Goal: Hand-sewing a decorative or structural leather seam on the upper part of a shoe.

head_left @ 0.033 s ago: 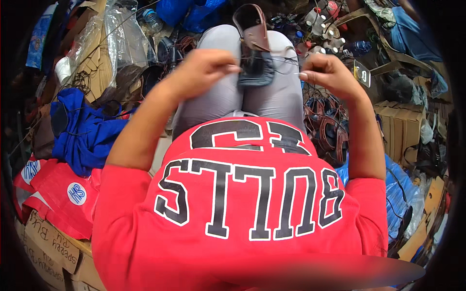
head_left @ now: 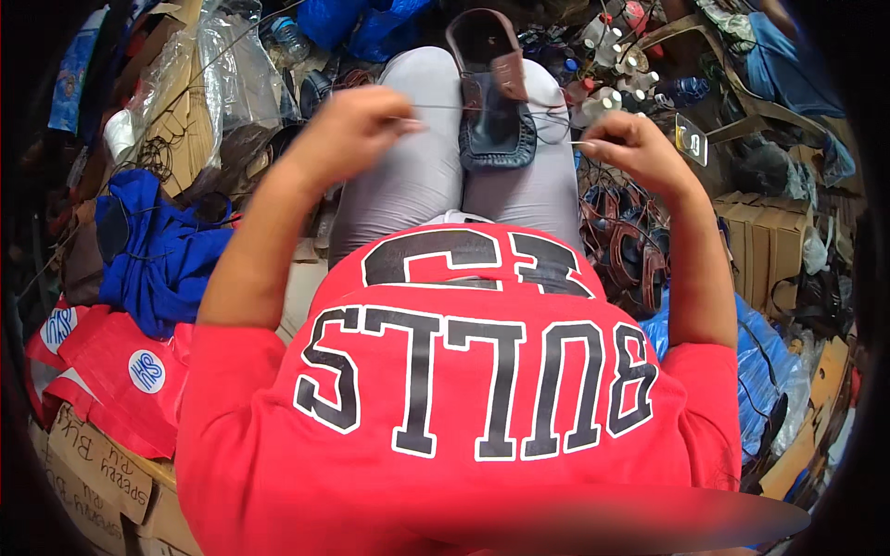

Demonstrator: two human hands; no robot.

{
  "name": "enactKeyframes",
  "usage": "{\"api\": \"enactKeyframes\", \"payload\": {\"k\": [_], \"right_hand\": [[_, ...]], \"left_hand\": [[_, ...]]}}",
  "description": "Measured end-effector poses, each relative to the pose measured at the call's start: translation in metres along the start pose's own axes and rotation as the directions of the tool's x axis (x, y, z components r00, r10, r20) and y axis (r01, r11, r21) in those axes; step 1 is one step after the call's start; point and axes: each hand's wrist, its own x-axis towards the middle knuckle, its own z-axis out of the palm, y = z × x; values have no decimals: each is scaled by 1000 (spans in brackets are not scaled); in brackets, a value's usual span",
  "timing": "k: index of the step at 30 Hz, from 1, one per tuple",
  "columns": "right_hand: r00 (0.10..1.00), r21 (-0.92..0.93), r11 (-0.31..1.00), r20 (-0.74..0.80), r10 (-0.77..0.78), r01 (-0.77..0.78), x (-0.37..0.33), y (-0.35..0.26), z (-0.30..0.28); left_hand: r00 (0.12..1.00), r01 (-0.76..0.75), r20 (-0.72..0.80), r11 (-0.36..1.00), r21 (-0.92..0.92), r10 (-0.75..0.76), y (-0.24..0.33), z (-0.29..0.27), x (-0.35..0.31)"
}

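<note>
A dark blue and brown shoe (head_left: 496, 130) rests between my knees, its gathered, puckered toe end towards me. From its left side a dark thread (head_left: 438, 107) stretches to my left hand (head_left: 363, 130), which is closed on it and slightly blurred. On the other side, thin dark loops of thread hang over my right knee. My right hand (head_left: 630, 148) is off to the right of the shoe, with thumb and finger pinched on a thin pale needle-like piece (head_left: 578, 143). Neither hand touches the shoe.
Several bottles (head_left: 607, 97) stand beyond my right knee, near a brown chair frame (head_left: 742, 125). More brown straps or shoe parts (head_left: 635, 250) lie by my right thigh. Blue cloth (head_left: 162, 250) and cardboard boxes (head_left: 102, 463) are at my left, cardboard (head_left: 765, 241) at my right.
My left hand has moved up and left, away from the shoe, drawing the thread out. The shoe has shifted slightly right and shows more of its toe. My right hand has lowered slightly.
</note>
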Motion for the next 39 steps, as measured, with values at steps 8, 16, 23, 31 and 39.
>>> {"api": "enactKeyframes", "payload": {"k": [8,16,23,31,39], "right_hand": [[910,-170,939,-348,226,-298,-76,127,-68],[901,-307,887,-373,220,-344,-82,116,-73],[995,-246,969,-103,11,-36,-30,44,-23],[950,-134,977,-246,-195,166,35,6,20],[978,-47,985,-122,-170,165,54,20,15]], "left_hand": [[761,628,-494,669,398,-421,-84,-128,-96],[689,715,-555,563,415,-466,-87,-132,-105],[986,144,-90,987,68,-138,-21,-33,18],[998,68,32,952,-299,-62,-3,63,108],[972,-73,205,974,-212,117,-5,49,108]]}}
